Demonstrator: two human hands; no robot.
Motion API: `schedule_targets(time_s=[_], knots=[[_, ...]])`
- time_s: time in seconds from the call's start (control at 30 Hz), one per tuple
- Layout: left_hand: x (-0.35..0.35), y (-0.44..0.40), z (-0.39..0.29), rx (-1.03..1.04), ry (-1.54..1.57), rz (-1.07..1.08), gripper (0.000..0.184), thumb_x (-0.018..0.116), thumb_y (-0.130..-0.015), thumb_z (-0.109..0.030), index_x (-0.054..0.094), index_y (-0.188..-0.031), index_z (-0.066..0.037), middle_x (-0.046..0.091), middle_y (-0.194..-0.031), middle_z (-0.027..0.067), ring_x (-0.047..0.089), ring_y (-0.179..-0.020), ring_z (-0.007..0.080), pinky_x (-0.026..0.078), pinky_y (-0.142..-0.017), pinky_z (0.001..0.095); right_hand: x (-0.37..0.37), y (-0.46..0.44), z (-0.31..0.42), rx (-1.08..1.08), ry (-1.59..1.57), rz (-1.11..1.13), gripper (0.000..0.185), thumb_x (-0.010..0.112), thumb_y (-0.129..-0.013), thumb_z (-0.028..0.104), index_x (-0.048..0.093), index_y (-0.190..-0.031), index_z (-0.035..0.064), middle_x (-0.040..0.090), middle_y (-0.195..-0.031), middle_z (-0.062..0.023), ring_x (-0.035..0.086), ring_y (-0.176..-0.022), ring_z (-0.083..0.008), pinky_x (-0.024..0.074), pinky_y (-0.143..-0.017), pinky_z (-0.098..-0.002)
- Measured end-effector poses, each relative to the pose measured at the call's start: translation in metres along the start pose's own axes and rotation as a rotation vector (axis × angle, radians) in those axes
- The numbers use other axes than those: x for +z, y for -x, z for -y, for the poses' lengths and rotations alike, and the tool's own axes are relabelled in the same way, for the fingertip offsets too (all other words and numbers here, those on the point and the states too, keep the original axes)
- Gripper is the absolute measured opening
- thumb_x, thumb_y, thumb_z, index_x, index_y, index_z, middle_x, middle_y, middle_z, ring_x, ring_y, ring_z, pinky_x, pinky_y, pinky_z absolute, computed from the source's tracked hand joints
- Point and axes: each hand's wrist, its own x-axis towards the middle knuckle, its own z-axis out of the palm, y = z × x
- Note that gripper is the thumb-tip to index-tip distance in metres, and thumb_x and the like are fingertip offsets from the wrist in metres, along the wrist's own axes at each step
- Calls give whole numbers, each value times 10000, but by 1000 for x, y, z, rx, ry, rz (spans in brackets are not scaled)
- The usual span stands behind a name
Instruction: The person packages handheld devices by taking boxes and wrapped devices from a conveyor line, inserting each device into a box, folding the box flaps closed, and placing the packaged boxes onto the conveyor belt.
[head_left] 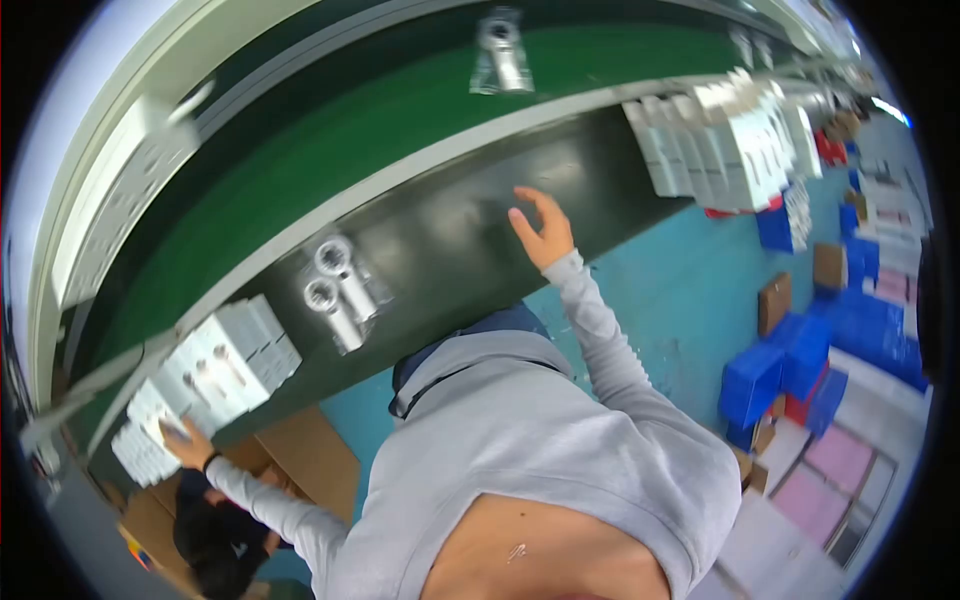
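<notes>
My left hand (190, 446) is at the lower left, with its fingers apart and touching the white boxes (205, 385) stacked at the bench's left end. Small pictures show on the box faces. Over the dark bench top, my right hand (545, 232) is raised with thumb and fingers apart, holding nothing. Between my hands lie two white handled things with round ring heads (343, 285), in clear plastic bags. Their exact kind is unclear. A similar bagged piece (503, 55) lies on the green belt beyond the bench.
Behind the metal rail (430, 158) runs the green conveyor belt (400, 90). More white boxes (715, 145) stand at the bench's right end. Blue bins (755, 380) sit on the floor at right. At lower left, another person (215, 535) is beside an open cardboard box (310, 455).
</notes>
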Motion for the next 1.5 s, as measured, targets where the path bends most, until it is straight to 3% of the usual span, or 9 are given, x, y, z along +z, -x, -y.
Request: schedule_targets(time_s=[0.23,0.3,0.53,0.83,0.97,1.1,1.2,1.3,1.5], knots=[[-14,2,-71,-121,-252,-4,633,524,-874,-440,343,-1419,-175,385,-1403,212,352,-1299,372,235,-1011,613,-180,-63,-81,-178,1082,-655,531,713,-684,265,576,-1187,162,465,-1238,-202,366,-1202,-456,329,-955,-560],[-32,0,-141,-166,-464,-61,627,557,-872,-419,386,-1371,-80,448,-1330,226,406,-1220,413,306,-1018,516,-231,-71,-75,-151,1240,-801,583,714,-676,330,565,-1227,213,442,-1273,-194,330,-1229,-470,304,-948,-603],[-18,0,-277,300,172,-235,515,611,-868,-191,430,-1286,49,476,-1302,208,429,-1231,363,301,-1052,440,-331,-86,-91,405,1552,-457,722,674,-737,500,422,-1354,224,370,-1421,-133,211,-1353,-424,145,-1007,-682],[16,63,-487,253,724,83,524,621,-832,-68,417,-1301,43,466,-1314,190,409,-1259,319,272,-1076,397,-303,-79,-58,-86,1174,-545,574,690,-781,367,486,-1277,162,549,-1159,-137,468,-1131,-352,284,-961,-598],[47,112,-571,198,1262,552,631,657,-818,-70,349,-1367,-47,430,-1344,152,427,-1249,273,360,-1012,389,-235,-87,-38,-318,624,-420,513,722,-765,201,500,-1185,8,537,-1100,-193,513,-1015,-350,391,-904,-427],[50,146,-636,-250,1534,1148,779,659,-833,-89,164,-1433,-41,363,-1375,200,409,-1259,279,383,-992,396,-90,-51,-59,-11,-58,-166,564,724,-763,195,459,-1214,-15,476,-1193,-206,464,-1124,-321,365,-968,-405],[99,165,-624,88,1377,983,858,695,-810,-111,107,-1426,-10,374,-1325,178,435,-1188,218,421,-943,347,-14,-5,-20,-2,-230,100,551,710,-766,185,460,-1227,16,472,-1190,-203,456,-1119,-344,351,-986,-406],[97,139,-599,-155,1309,953,754,689,-825,-139,207,-1377,36,501,-1209,150,539,-1072,208,450,-905,320,-19,-18,-5,3,-358,609,629,723,-757,210,448,-1302,55,485,-1203,-174,501,-1090,-302,414,-920,-394],[75,101,-556,25,835,946,781,784,-695,-184,335,-1307,1,588,-1046,153,605,-946,209,495,-788,327,14,-227,-99,31,-142,92,766,741,-750,348,381,-1329,-1,456,-1249,-204,468,-1151,-330,402,-965,-378]])
